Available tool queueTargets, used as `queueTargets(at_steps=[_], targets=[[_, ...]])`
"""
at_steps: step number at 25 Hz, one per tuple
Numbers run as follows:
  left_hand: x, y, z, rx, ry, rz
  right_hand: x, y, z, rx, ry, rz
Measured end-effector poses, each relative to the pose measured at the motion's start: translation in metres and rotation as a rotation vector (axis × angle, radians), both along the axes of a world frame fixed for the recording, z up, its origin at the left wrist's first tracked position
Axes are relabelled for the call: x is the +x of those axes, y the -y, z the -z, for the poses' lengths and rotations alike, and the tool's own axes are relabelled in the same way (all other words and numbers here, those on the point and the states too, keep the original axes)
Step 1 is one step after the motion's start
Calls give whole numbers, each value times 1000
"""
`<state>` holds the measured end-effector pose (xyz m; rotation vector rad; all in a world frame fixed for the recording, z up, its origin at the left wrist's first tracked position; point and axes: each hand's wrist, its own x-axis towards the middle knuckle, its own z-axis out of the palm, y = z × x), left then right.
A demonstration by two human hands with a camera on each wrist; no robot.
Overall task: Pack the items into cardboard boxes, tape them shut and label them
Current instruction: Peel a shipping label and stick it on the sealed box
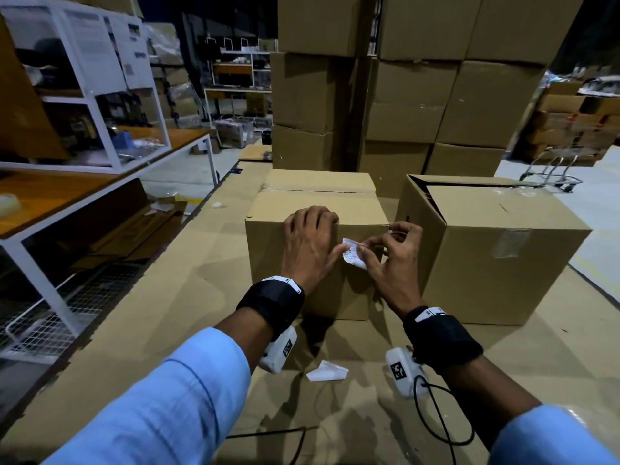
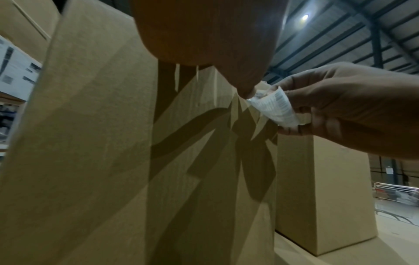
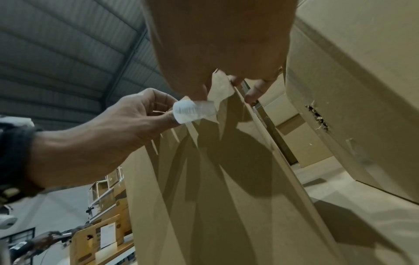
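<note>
A closed cardboard box (image 1: 268, 263) stands in front of me on flattened cardboard. My left hand (image 1: 310, 243) hooks its curled fingers over the box's top front edge, and its thumb presses the left end of a small white printed label (image 1: 352, 255) against the front face. My right hand (image 1: 391, 256) pinches the label's other end between thumb and fingers, holding it curled off the box. In the left wrist view the label (image 2: 275, 109) bends between the right hand (image 2: 351, 111) and the box. The right wrist view shows the label (image 3: 192, 111) at the left hand's (image 3: 127, 122) thumb.
A second, larger box (image 1: 496, 263) stands close on the right. A tall stack of boxes (image 1: 419, 95) rises behind. A white paper scrap (image 1: 327, 370) lies near my wrists. A table with shelving (image 1: 67, 196) runs along the left, and a trolley (image 1: 553, 172) stands at the back right.
</note>
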<state>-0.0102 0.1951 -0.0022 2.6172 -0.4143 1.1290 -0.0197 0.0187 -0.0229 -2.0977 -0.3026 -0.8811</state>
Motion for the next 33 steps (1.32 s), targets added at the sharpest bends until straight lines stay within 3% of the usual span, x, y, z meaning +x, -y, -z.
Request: queueTargets(at_steps=[22, 33], targets=[[8, 12, -2, -23, -22, -95, 16, 2, 7, -51, 53, 57], [10, 11, -1, -3, 36, -97, 16, -4, 24, 2, 187, 108]])
